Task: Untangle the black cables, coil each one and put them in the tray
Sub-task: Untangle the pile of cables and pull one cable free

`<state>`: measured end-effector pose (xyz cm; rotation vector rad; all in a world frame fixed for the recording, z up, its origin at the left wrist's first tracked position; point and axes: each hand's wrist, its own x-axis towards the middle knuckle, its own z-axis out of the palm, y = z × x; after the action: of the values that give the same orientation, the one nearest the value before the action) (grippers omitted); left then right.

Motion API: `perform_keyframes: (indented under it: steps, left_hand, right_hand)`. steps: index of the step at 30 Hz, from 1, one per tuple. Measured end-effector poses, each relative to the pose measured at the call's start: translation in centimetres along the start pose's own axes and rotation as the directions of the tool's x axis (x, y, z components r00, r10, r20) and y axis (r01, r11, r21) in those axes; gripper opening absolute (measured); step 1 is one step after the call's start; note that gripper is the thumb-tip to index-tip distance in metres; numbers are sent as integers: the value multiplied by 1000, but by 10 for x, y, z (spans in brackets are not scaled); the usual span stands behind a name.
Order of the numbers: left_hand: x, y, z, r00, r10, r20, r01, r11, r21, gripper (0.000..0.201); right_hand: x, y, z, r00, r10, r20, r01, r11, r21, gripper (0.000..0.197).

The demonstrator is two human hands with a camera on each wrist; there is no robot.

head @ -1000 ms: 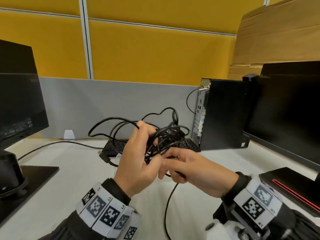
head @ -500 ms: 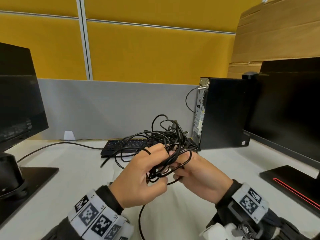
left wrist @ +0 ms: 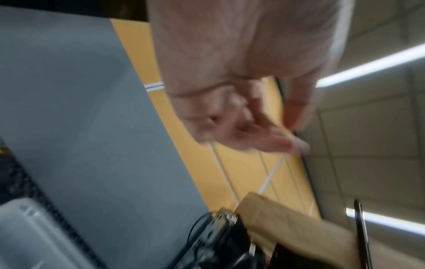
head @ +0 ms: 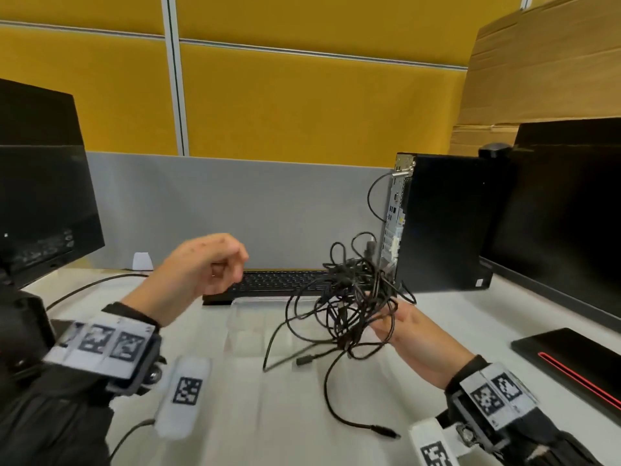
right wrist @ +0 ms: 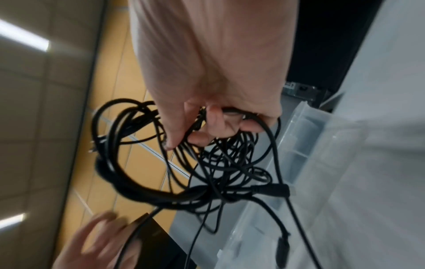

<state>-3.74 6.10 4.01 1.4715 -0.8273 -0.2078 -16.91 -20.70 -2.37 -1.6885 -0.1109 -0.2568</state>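
A tangle of black cables (head: 353, 297) hangs above the white desk, and my right hand (head: 396, 317) grips it from the right. In the right wrist view the fingers (right wrist: 218, 123) curl round several strands of the cables (right wrist: 184, 172). Loose ends trail down to the desk, one ending in a plug (head: 383, 432). My left hand (head: 208, 267) is raised to the left of the tangle, apart from it, fingers relaxed and empty (left wrist: 276, 138). A clear plastic tray (head: 248, 317) lies on the desk under and left of the tangle; its walls (right wrist: 310, 145) show in the right wrist view.
A black keyboard (head: 279, 284) lies behind the tray. A black PC tower (head: 443, 223) stands just behind the tangle. Monitors stand at the left (head: 40, 196) and right (head: 564, 213), with a flat black base (head: 571, 361) at the right. A grey partition closes the back.
My left hand has let go of the tangle and swung up and to the left. The right hand now holds the tangle alone, further right, and loose ends have dropped to the desk.
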Motion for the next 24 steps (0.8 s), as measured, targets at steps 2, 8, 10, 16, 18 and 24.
perform_keyframes:
  steps: [2,8,10,16,18,24]
  left_hand:
    - [12,-15,17,996,-74,-55,83,981,175,44]
    - [3,-49,68,943,-288,165,286,957,37,58]
    - [-6,-55,76,963,-244,118,260,955,-143,43]
    - [-21,-59,73,976,-85,-203,52,985,-166,64]
    - [-22,-58,76,961,-38,-274,20,997,-70,63]
    - [-27,-54,72,975,7,-223,-18,999,-46,49]
  right_hand:
    - [-2,-2,3,999,-12,37,14,997,-70,36]
    - [-9,-18,15,992,-69,105,93,967,-237,13]
    - [-7,-20,15,993,-68,100,94,953,-287,15]
    - [-2,-11,22,980,-160,-117,144,980,-139,20]
    - [1,-9,27,959,-206,-194,187,976,-112,23]
    - [5,-7,45,968,-172,-185,180,983,25,27]
